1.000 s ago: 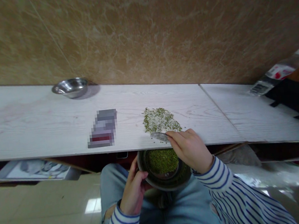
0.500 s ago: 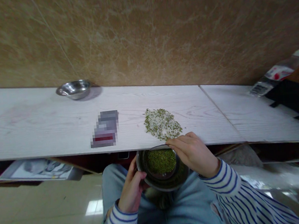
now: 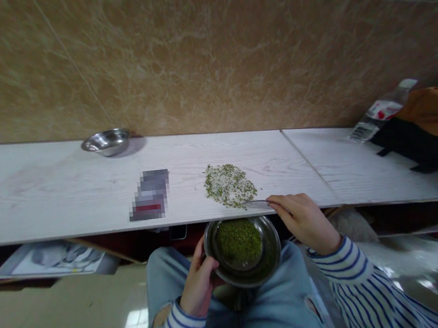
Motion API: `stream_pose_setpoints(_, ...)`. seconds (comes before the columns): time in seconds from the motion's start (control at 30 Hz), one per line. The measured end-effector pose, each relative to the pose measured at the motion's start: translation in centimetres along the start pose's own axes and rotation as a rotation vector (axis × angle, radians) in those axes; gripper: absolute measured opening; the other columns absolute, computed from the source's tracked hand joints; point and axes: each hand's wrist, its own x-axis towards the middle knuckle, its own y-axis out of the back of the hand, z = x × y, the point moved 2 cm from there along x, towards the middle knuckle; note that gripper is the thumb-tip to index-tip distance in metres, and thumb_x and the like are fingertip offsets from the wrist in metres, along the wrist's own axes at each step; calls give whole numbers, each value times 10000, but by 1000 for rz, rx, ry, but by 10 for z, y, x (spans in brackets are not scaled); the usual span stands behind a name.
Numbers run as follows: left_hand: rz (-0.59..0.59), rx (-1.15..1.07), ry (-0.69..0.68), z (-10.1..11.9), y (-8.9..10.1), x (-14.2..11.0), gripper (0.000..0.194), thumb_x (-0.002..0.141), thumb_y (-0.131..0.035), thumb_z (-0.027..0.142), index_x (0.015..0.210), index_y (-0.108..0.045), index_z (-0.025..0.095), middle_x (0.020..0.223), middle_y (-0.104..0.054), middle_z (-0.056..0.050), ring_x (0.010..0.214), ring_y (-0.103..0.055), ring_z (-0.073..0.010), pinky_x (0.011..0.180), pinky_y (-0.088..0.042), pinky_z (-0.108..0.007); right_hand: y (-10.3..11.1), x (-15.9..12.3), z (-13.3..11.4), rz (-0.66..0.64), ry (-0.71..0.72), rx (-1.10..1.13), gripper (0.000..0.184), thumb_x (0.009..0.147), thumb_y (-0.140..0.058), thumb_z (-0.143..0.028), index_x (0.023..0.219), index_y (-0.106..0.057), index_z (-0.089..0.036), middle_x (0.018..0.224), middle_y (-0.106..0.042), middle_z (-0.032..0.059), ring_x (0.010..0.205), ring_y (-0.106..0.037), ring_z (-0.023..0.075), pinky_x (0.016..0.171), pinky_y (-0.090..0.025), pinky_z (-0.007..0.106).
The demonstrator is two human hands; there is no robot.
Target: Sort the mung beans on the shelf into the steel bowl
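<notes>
My left hand [image 3: 200, 281] grips the left rim of a steel bowl [image 3: 250, 278], thumb on top, just below the counter's front edge. Small green beans [image 3: 240, 240], like mung beans, lie in the bowl. In my right hand [image 3: 307, 220] is a metal spoon [image 3: 256, 205], pinched between thumb and fingers. Its tip reaches the near edge of a pile of white grains mixed with green beans [image 3: 229, 185] on the counter. Most of the handle is hidden in the fingers.
On the white wood-grain counter [image 3: 51, 207] are a small steel bowl [image 3: 107, 143] against the wall and a blurred-out flat object [image 3: 149, 194]. A plastic bottle [image 3: 383, 110] and a black-and-brown bag [image 3: 430, 131] lie at right. An open drawer [image 3: 57, 259] juts out lower left.
The spoon went from the pile's near edge down over the counter edge at the bowl, then back up to the pile, farther right. The left hand keeps its hold; the view has shifted slightly.
</notes>
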Motion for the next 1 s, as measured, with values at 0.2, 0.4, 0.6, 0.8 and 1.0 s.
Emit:
stream_pose_setpoints(0.2, -18, 48, 27, -2, -7, -2, 720, 602, -535, 133, 1292, -427, 305, 930, -614, -24, 627, -534, -148, 505, -431, -268, -4, 13, -9, -107, 81, 47, 215, 915, -422, -240, 1054, -585, -217, 928, -682, 26, 844, -607, 132, 767, -378, 293)
stream_pose_setpoints(0.4, -29, 48, 70, -12, -5, 0, 706, 613, -553, 155, 1289, -439, 322, 957, -631, -26, 580, -523, -134, 480, -407, -256, -19, 34, -10, -140, 95, -7, 218, 913, -429, -244, 1068, -580, -227, 931, -683, 27, 852, -606, 129, 777, -378, 292)
stream_pose_setpoints(0.6, -42, 33, 67, -12, -3, 6, 728, 599, -548, 160, 1300, -439, 321, 1081, -617, -48, 665, -564, -172, 516, -434, -279, -25, 56, -9, -150, 92, -30, 219, 914, -420, -235, 1069, -575, -223, 929, -684, 34, 863, -609, 135, 786, -392, 290)
stream_pose_setpoints(0.8, -47, 39, 61, -9, -7, 6, 720, 607, -549, 166, 1305, -424, 292, 1075, -620, -59, 626, -548, -157, 502, -433, -271, -24, 61, 2, -77, 67, -7, 217, 911, -431, -229, 1074, -575, -222, 952, -680, 25, 875, -605, 142, 798, -383, 298)
stream_pose_setpoints(1.0, -31, 26, 83, -10, -9, 5, 727, 600, -548, 155, 1304, -426, 292, 1049, -626, -55, 656, -561, -171, 513, -442, -280, -25, 50, 13, -52, 37, -17, 208, 907, -441, -232, 1058, -583, -213, 944, -682, 28, 865, -605, 142, 785, -386, 297)
